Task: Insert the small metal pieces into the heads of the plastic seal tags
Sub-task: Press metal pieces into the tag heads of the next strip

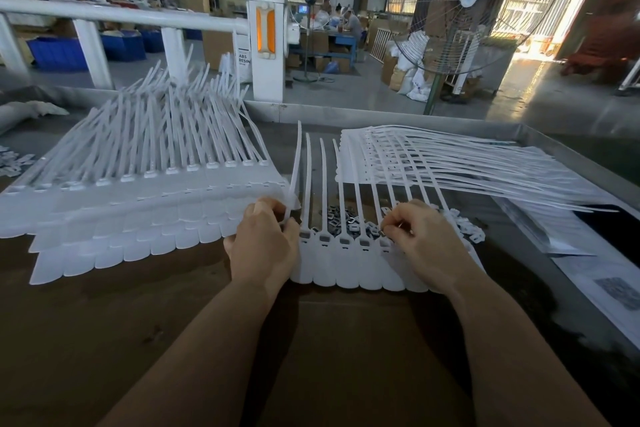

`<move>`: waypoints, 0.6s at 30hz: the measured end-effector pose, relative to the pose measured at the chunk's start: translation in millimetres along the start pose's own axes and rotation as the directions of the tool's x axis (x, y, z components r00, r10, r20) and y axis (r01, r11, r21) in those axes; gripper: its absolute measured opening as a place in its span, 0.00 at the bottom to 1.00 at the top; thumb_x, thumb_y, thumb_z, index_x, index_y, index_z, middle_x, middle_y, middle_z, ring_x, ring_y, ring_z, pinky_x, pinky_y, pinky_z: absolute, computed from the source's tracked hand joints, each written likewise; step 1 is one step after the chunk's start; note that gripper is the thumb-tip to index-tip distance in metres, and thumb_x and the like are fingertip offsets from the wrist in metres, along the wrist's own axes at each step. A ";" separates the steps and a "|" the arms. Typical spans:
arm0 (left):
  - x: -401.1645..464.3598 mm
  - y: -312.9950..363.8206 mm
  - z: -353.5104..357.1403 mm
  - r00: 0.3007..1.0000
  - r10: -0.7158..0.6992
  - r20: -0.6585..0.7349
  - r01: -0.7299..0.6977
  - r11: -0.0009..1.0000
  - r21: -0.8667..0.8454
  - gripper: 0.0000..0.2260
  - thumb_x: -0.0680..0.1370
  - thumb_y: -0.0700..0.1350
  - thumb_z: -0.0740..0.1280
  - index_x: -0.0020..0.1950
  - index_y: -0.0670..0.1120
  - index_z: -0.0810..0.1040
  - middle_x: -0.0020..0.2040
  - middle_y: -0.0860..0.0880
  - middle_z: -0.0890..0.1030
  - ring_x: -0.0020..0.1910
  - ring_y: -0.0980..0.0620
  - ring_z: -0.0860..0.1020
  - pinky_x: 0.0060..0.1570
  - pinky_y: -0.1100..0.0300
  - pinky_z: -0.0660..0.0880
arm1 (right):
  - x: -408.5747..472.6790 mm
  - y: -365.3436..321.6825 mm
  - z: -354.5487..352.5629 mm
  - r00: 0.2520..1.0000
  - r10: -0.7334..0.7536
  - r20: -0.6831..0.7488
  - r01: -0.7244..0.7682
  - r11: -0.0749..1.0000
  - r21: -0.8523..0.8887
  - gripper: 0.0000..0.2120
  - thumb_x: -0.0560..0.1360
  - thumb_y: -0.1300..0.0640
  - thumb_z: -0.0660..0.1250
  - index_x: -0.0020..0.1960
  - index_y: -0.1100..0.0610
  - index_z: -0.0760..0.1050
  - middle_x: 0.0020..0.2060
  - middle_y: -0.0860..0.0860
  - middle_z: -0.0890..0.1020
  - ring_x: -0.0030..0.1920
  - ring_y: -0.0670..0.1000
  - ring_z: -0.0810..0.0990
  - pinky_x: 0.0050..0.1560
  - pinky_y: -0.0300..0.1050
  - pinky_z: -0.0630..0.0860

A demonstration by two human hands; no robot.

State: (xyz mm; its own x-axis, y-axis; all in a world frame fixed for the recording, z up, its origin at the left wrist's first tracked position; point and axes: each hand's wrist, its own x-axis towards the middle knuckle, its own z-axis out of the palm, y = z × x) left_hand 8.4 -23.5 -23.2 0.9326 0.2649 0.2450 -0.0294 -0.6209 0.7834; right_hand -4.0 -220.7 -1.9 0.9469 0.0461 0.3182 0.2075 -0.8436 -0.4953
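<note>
Translucent white seal tags (346, 253) in a scalloped row on a dull brown table (173, 322). Dark grey metal pieces (343, 222) heaped just behind the row. Milky white stacked tags (138, 204) left of it. Blue crates (59, 52) far behind.

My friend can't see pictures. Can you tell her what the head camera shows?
Two hands work on a strip of white plastic seal tags on a brown table: the left hand pinches a tag's strap, and the right hand pinches something small over the tag heads. A pile of small metal pieces lies just behind.
</note>
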 end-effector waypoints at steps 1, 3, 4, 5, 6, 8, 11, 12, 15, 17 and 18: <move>0.0 -0.1 -0.3 1.000 0.000 0.000 0.000 1.000 0.004 0.05 0.78 0.46 0.63 0.49 0.52 0.67 0.47 0.54 0.71 0.46 0.55 0.69 0.60 0.49 0.63 | -0.4 0.3 -0.3 1.000 -0.005 0.010 0.005 1.000 -0.019 0.03 0.76 0.58 0.64 0.45 0.54 0.76 0.44 0.45 0.74 0.48 0.46 0.73 0.59 0.51 0.71; 0.0 0.0 -0.2 1.000 -0.003 -0.001 0.003 1.000 0.009 0.05 0.78 0.46 0.63 0.49 0.53 0.67 0.47 0.54 0.71 0.46 0.55 0.69 0.61 0.49 0.63 | -1.3 1.1 -1.1 1.000 -0.011 0.028 0.013 0.998 -0.065 0.04 0.76 0.57 0.64 0.44 0.52 0.76 0.44 0.43 0.73 0.49 0.45 0.72 0.61 0.54 0.69; 0.0 -0.1 -0.1 1.000 -0.005 -0.002 0.005 1.000 0.007 0.04 0.78 0.46 0.63 0.49 0.52 0.68 0.47 0.54 0.71 0.46 0.55 0.69 0.61 0.49 0.63 | -1.8 1.2 -1.6 0.999 -0.017 0.039 0.021 0.995 -0.093 0.04 0.76 0.57 0.64 0.43 0.50 0.75 0.44 0.43 0.73 0.50 0.44 0.71 0.62 0.54 0.68; -0.3 -0.5 -0.1 1.000 -0.005 -0.003 0.005 1.000 0.005 0.04 0.78 0.45 0.63 0.50 0.52 0.69 0.47 0.54 0.71 0.46 0.55 0.69 0.61 0.49 0.64 | -2.2 1.1 -1.8 0.998 -0.026 0.051 0.032 0.991 -0.128 0.05 0.76 0.57 0.63 0.42 0.49 0.73 0.44 0.42 0.73 0.50 0.44 0.71 0.63 0.53 0.66; -0.4 -0.8 0.0 1.000 -0.006 -0.005 0.006 1.000 0.005 0.04 0.78 0.45 0.63 0.50 0.51 0.69 0.47 0.54 0.71 0.46 0.55 0.69 0.61 0.49 0.64 | -2.8 1.0 -1.9 0.997 -0.035 0.064 0.045 0.985 -0.165 0.06 0.77 0.56 0.63 0.42 0.47 0.72 0.44 0.41 0.73 0.50 0.44 0.71 0.63 0.51 0.65; -0.4 -1.4 0.0 1.000 -0.011 -0.010 0.011 1.000 0.008 0.04 0.78 0.45 0.63 0.52 0.50 0.71 0.47 0.54 0.72 0.45 0.55 0.69 0.61 0.49 0.64 | -3.5 0.5 -1.7 0.996 -0.044 0.079 0.061 0.974 -0.218 0.06 0.77 0.55 0.62 0.42 0.46 0.71 0.45 0.41 0.72 0.52 0.44 0.70 0.62 0.48 0.61; -0.3 -0.9 -0.2 1.000 -0.020 -0.004 0.020 1.000 0.010 0.05 0.78 0.45 0.63 0.53 0.49 0.72 0.47 0.54 0.72 0.46 0.55 0.70 0.62 0.48 0.64 | -4.0 0.9 -1.7 0.995 -0.047 0.088 0.067 0.968 -0.241 0.05 0.77 0.54 0.61 0.43 0.46 0.71 0.46 0.41 0.71 0.52 0.41 0.67 0.63 0.48 0.59; -0.3 -0.6 -0.1 1.000 -0.021 -0.003 0.021 1.000 0.013 0.05 0.78 0.45 0.63 0.53 0.49 0.72 0.47 0.54 0.72 0.46 0.55 0.70 0.62 0.48 0.64 | -4.0 1.0 -2.0 0.994 -0.048 0.095 0.070 0.967 -0.247 0.04 0.77 0.54 0.61 0.44 0.46 0.71 0.46 0.40 0.71 0.53 0.41 0.66 0.63 0.48 0.59; -0.8 -0.5 -0.2 1.000 -0.016 -0.007 0.016 1.000 0.018 0.04 0.78 0.45 0.63 0.51 0.50 0.71 0.47 0.54 0.72 0.46 0.55 0.69 0.61 0.49 0.63 | -4.4 1.7 -2.9 0.992 -0.058 0.112 0.086 0.959 -0.269 0.04 0.77 0.54 0.61 0.45 0.47 0.72 0.46 0.41 0.71 0.53 0.42 0.68 0.62 0.46 0.59; -0.5 -0.9 0.0 1.000 -0.015 -0.006 0.015 1.000 0.019 0.04 0.78 0.45 0.63 0.52 0.50 0.71 0.47 0.54 0.72 0.46 0.56 0.69 0.61 0.49 0.63 | -5.0 2.1 -3.1 0.991 -0.075 0.107 0.103 0.954 -0.283 0.04 0.78 0.54 0.60 0.46 0.48 0.73 0.45 0.41 0.71 0.53 0.43 0.69 0.60 0.44 0.57; -0.2 -1.0 0.1 1.000 -0.015 -0.006 0.015 1.000 0.019 0.05 0.78 0.45 0.63 0.52 0.50 0.72 0.47 0.54 0.72 0.46 0.56 0.69 0.61 0.49 0.63 | -5.3 2.2 -3.3 0.992 -0.082 0.101 0.108 0.951 -0.290 0.04 0.78 0.54 0.60 0.46 0.48 0.73 0.45 0.41 0.71 0.53 0.43 0.69 0.60 0.43 0.57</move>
State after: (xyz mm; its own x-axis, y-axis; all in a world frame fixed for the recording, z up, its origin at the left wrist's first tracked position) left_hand 8.3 -23.0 -24.1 0.9309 0.2783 0.2366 -0.0085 -0.6311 0.7757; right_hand -9.3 -224.6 -2.0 0.9468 0.1687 0.2742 0.2281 -0.9525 -0.2019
